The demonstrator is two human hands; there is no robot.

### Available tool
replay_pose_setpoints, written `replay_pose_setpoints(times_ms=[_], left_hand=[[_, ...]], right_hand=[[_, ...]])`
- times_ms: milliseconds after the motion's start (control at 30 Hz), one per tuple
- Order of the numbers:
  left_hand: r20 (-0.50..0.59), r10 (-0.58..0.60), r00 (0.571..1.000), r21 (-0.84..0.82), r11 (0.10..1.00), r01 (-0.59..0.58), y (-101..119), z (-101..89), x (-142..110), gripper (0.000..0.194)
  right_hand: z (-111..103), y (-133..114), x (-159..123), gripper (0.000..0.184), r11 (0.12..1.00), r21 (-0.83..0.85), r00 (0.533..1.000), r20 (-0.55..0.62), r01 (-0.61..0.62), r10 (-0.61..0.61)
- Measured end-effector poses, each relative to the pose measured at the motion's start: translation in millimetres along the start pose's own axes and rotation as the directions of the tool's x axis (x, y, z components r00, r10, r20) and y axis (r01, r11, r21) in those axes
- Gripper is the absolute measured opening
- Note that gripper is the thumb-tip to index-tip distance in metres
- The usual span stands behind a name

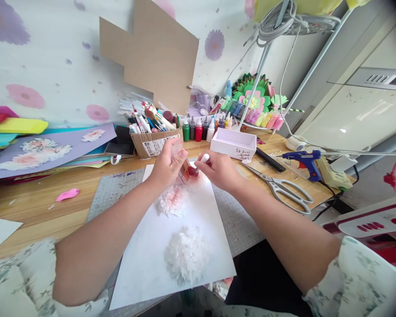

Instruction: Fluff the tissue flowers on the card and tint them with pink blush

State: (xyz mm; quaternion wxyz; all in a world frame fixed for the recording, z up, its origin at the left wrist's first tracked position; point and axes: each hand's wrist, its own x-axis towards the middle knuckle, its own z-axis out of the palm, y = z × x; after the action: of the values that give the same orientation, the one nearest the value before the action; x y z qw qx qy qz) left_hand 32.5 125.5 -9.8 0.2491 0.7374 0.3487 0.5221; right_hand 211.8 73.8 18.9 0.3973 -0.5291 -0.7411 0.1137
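Observation:
My left hand (167, 162) is closed around a small compact (184, 171) of reddish powder, its clear lid raised toward the palm. Between the fingers of my right hand (221, 171) is a makeup brush (203, 159) with a white handle; its dark red bristles are at the compact. Below them lies a white sheet (141, 268) with ruffled paper flowers. The nearest flower (187, 254) is white, and the middle flower (172, 200) has a pinkish-red centre. A third reddish-tinted flower (199, 181) is partly hidden under my hands.
A grey cutting mat (107, 193) lies under the sheet. Scissors (284, 187), a blue glue gun (303, 158) and a white box (234, 141) are on the right. Behind stand a cardboard box of pens (156, 143) and several paint bottles (198, 131). Lilac paper (74, 154) with flowers lies left.

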Motion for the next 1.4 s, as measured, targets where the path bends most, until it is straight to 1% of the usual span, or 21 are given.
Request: replay_pose_setpoints(times_ms=[33, 100, 167, 233, 333, 400, 467, 500, 567, 600, 667, 733, 800, 900, 933, 1000, 1100, 1200, 1233, 1333, 1400], left_hand=[[0.007, 0.007, 1.000, 0.025, 1.000, -0.007, 1.6, 0.2, -0.8, 0.052], [0.035, 0.021, 0.999, 0.057, 0.998, -0.023, 4.9, 0.7, -2.4, 0.051], [0.060, 0.047, 0.997, 0.062, 0.997, -0.051, 7.3, 1.3, -3.7, 0.050], [0.068, 0.067, 0.995, 0.070, 0.995, -0.072, 8.3, 1.8, -4.3, 0.049], [0.059, 0.068, 0.996, 0.059, 0.996, -0.072, 8.6, 1.8, -4.3, 0.049], [0.063, 0.069, 0.996, 0.039, 0.997, -0.072, 8.9, 1.6, -4.3, 0.050], [0.062, 0.067, 0.996, 0.042, 0.997, -0.070, 9.2, 1.5, -4.2, 0.051], [0.056, 0.064, 0.996, 0.047, 0.997, -0.066, 9.2, 1.4, -4.1, 0.051], [0.045, 0.053, 0.998, 0.043, 0.998, -0.055, 8.2, 1.4, -3.7, 0.052], [0.042, 0.046, 0.998, 0.038, 0.998, -0.048, 7.4, 1.4, -3.4, 0.053], [0.029, 0.031, 0.999, 0.029, 0.999, -0.032, 5.3, 1.5, -2.6, 0.055], [0.015, 0.018, 1.000, 0.015, 1.000, -0.018, 3.7, 1.5, -1.9, 0.055], [0.013, 0.020, 1.000, -0.013, 1.000, -0.020, 3.5, 1.6, -1.5, 0.055], [0.014, 0.022, 1.000, -0.016, 1.000, -0.022, 5.5, 1.3, -1.4, 0.056], [0.007, 0.020, 1.000, -0.012, 1.000, -0.020, 6.3, 1.2, -1.4, 0.056], [-0.001, 0.016, 1.000, -0.027, 1.000, -0.016, 7.6, 0.9, -1.2, 0.055], [0.020, 0.014, 1.000, -0.065, 0.998, -0.013, 6.9, 1.0, -0.7, 0.056], [0.020, 0.017, 1.000, -0.121, 0.993, -0.015, 4.9, 1.9, -0.4, 0.055], [0.021, 0.024, 0.999, -0.137, 0.990, -0.021, 4.6, 2.3, -0.5, 0.054], [0.042, 0.045, 0.998, -0.145, 0.989, -0.039, 6.5, 3.2, -1.6, 0.053], [0.047, 0.046, 0.998, -0.154, 0.987, -0.038, 9.1, 3.4, -2.4, 0.054]], right_hand=[[-0.2, -0.8, -0.5, 0.023, 0.999, -0.043, 1.000, -0.012, 0.020, -0.020], [-0.3, -1.9, -1.6, 0.023, 0.997, -0.038, 0.996, -0.056, 0.063, -0.065], [-0.2, -2.5, -2.5, 0.021, 0.996, -0.012, 0.995, -0.029, 0.093, -0.093], [-0.1, -2.8, -3.1, 0.020, 0.995, -0.043, 0.996, 0.003, 0.090, -0.090], [-0.3, -3.5, -3.8, 0.021, 0.994, -0.050, 0.993, -0.067, 0.098, -0.101], [-0.5, -4.5, -4.2, 0.020, 0.992, -0.053, 0.993, -0.035, 0.114, -0.116], [-0.4, -5.4, -4.4, 0.020, 0.990, -0.103, 0.995, 0.005, 0.097, -0.097], [-0.2, -5.8, -4.3, 0.020, 0.989, -0.116, 0.996, -0.002, 0.090, -0.091], [0.5, -6.3, -3.4, 0.018, 0.991, -0.096, 0.995, -0.028, 0.096, -0.099], [0.8, -6.5, -2.7, 0.017, 0.992, -0.081, 0.995, -0.021, 0.097, -0.099], [1.0, -6.7, -1.0, 0.014, 0.996, -0.071, 0.998, 0.003, 0.062, -0.062], [0.5, -7.0, 0.5, 0.015, 0.999, -0.039, 0.999, -0.002, 0.033, -0.033], [-0.4, -7.6, 1.4, 0.015, 0.999, 0.003, 0.999, 0.000, 0.053, -0.053], [-1.4, -8.9, 1.4, 0.014, 0.999, -0.017, 0.998, 0.029, 0.051, -0.050], [-1.6, -9.4, 1.2, 0.015, 0.999, -0.027, 0.999, 0.018, 0.047, -0.046], [-1.7, -10.4, 0.4, 0.016, 0.997, -0.033, 0.997, 0.000, 0.076, -0.076], [-1.9, -11.4, -0.8, 0.017, 0.993, -0.055, 0.994, 0.054, 0.102, -0.099], [-2.3, -12.8, -1.4, 0.017, 0.996, -0.043, 0.997, 0.002, 0.081, -0.081], [-2.5, -13.4, -1.5, 0.018, 0.996, -0.030, 0.996, 0.004, 0.086, -0.085], [-2.9, -15.4, -1.4, 0.019, 0.996, -0.023, 0.994, 0.064, 0.085, -0.084], [-3.5, -16.4, -1.2, 0.020, 0.995, -0.025, 0.996, 0.013, 0.092, -0.092]])
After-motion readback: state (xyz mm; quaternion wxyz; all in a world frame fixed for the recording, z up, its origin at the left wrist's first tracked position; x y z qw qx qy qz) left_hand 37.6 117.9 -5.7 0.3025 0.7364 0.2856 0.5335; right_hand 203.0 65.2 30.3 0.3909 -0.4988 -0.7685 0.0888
